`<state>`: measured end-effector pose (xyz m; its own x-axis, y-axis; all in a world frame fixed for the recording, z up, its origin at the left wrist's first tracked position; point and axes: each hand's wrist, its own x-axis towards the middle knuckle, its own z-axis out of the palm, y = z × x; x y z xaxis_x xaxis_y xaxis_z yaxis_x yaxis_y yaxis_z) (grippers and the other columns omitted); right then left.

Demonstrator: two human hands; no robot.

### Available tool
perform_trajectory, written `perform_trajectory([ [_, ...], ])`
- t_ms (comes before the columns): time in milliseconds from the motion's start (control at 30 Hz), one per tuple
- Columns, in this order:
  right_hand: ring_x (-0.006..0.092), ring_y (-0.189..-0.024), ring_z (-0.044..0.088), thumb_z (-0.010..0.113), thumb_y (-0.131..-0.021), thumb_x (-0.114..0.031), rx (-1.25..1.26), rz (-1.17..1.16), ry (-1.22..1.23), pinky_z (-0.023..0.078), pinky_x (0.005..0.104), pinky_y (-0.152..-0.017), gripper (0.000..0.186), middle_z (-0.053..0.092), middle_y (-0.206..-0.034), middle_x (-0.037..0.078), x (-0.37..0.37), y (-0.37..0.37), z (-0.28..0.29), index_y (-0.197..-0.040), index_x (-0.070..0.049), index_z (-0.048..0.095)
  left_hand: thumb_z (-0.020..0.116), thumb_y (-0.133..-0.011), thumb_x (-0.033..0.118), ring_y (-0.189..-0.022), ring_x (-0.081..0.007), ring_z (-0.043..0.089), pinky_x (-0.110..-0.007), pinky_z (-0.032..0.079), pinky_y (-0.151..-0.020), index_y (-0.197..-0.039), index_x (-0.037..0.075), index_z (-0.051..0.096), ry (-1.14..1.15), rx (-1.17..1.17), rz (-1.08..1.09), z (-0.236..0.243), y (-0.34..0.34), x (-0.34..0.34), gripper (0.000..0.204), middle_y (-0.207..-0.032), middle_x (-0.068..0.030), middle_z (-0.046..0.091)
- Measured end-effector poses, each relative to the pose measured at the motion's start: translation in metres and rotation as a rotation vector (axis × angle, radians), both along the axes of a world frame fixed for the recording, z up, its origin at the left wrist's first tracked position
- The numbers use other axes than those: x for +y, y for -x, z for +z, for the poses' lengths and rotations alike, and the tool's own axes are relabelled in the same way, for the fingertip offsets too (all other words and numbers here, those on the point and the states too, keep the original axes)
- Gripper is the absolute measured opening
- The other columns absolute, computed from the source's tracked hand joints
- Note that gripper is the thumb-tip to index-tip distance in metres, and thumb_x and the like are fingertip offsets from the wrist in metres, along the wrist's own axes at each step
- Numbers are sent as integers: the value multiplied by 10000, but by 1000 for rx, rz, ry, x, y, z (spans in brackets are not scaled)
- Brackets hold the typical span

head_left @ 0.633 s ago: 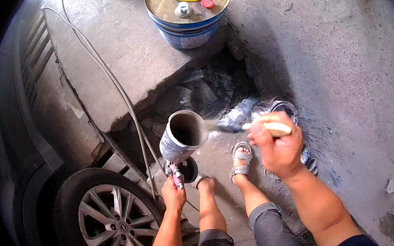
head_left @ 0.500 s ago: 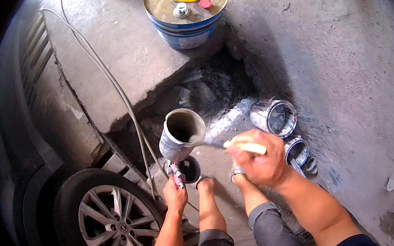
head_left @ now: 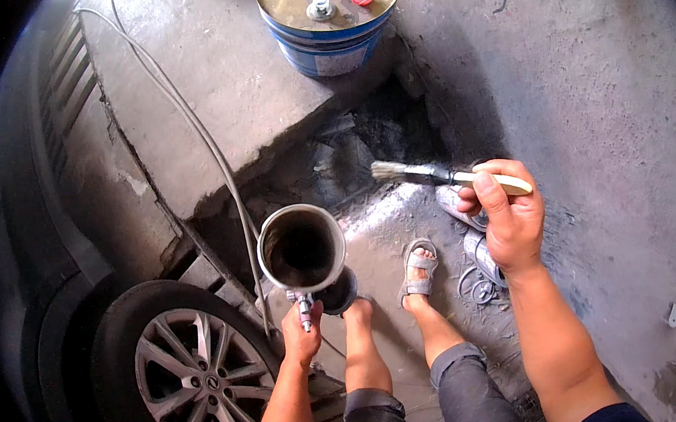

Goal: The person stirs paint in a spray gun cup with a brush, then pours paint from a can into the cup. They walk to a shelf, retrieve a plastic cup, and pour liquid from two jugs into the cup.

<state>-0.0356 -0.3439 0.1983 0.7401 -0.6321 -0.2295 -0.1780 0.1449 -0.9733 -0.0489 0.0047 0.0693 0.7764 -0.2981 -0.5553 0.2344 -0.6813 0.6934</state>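
My left hand (head_left: 302, 336) is closed around the handle of a spray gun (head_left: 305, 308). The gun's open grey cup (head_left: 307, 286) faces up, and its inside looks dark. Off to the right, my right hand (head_left: 513, 224) is closed on the pale handle of a paintbrush (head_left: 427, 174). Its light, stained bristles point left, above and to the right of the cup and apart from it. Beneath the cup, by my left foot, a dark round container (head_left: 339, 294) is partly hidden.
Two silver cans (head_left: 484, 259) lie partly behind my right hand. A blue drum (head_left: 336, 49) with a yellow handle and red cap stands ahead. A hose (head_left: 209, 142) crosses the floor near a car wheel (head_left: 199, 381) at left. Ahead lies a dark sunken pit (head_left: 348, 155).
My right hand has lifted the brush away from the cup, up and to the right. The spray gun's cup has shifted slightly lower, its mouth now facing me more directly.
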Motion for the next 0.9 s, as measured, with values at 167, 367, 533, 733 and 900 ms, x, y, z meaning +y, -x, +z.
perform_trajectory([
  [167, 133, -774, 646, 588, -936, -166, 206, 50, -70, 511, 245, -686, 244, 671, -908, 88, 5, 27, -43, -1148, -45, 604, 543, -962, 241, -701, -99, 451, -277, 403, -613, -913, 20, 561, 197, -46, -66, -21, 14, 24, 227, -760, 8, 537],
  [367, 139, -811, 633, 678, -864, -190, 363, 424, 174, 502, 263, -706, 234, 671, -909, 32, 83, 85, -109, -1036, -38, 631, 523, -972, 275, -677, -78, 412, -243, 356, -585, -1196, 46, 508, 236, -124, -277, -55, 40, 46, 321, -776, 31, 470],
  [533, 101, -794, 573, 740, -828, -224, 370, 163, -505, 489, 234, -687, 335, 598, -953, 19, 103, 97, -106, -1071, -62, 575, 512, -957, 207, -635, -60, 399, -249, 345, -552, -902, 44, 543, 383, 197, -37, 5, 2, -22, 175, -690, 39, 446],
  [733, 89, -779, 565, 717, -830, -128, 412, -98, -390, 476, 225, -706, 293, 598, -914, 21, 79, 105, -115, -1055, -7, 573, 568, -907, 49, -803, -110, 540, -291, 469, -785, -966, 3, 548, 303, 152, 23, -37, -10, -36, 78, -852, -31, 564],
  [900, 80, -838, 554, 684, -853, -90, 440, -198, -457, 468, 220, -751, 302, 602, -950, 24, 42, 128, -127, -1103, -6, 537, 593, -876, 119, -772, -193, 636, -318, 458, -605, -1214, 51, 367, 218, 295, 321, -93, -17, -62, 412, -962, -80, 544],
])
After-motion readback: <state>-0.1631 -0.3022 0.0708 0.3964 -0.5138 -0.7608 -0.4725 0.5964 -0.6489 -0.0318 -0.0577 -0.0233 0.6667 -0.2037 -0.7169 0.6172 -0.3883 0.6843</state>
